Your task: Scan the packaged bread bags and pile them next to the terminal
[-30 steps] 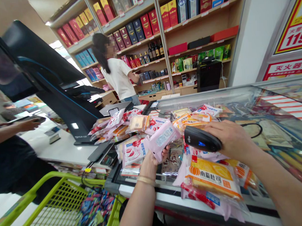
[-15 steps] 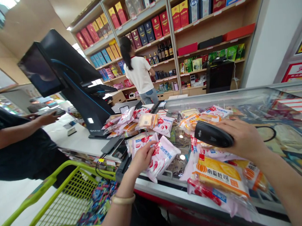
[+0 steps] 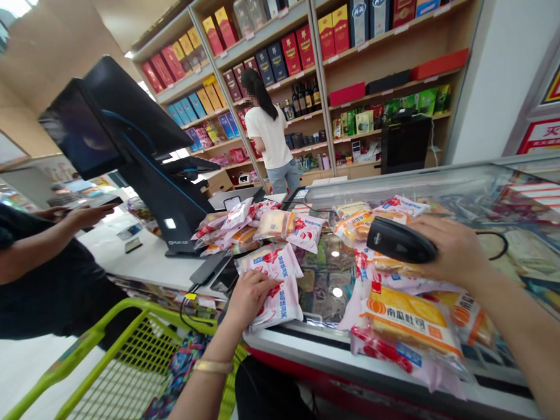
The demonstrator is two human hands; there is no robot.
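Observation:
My right hand (image 3: 442,249) is wrapped around a black barcode scanner (image 3: 399,239), its head pointing left above a heap of packaged bread. At the front of that heap lies a yellow-and-orange pumpkin toast packet (image 3: 410,319), with pink packets partly under it. My left hand (image 3: 252,298), a bangle at the wrist, has its fingers bent over a pink bread packet (image 3: 281,300) at the counter's front edge; its grip is partly hidden. Another pink-and-white packet (image 3: 268,260) lies just behind. Farther back is a pile of similar packets (image 3: 237,227).
A green shopping cart (image 3: 105,366) stands at the left, with colourful wrapped items inside. The black checkout terminal (image 3: 153,178) rises from the white counter (image 3: 171,273). A person (image 3: 270,133) stands by the shelves; another person (image 3: 41,264) holds a phone at left.
My left hand has moved left with the pink packet, which now lies beside the other one. The scanner has shifted slightly right. The person by the shelves has moved right and turned.

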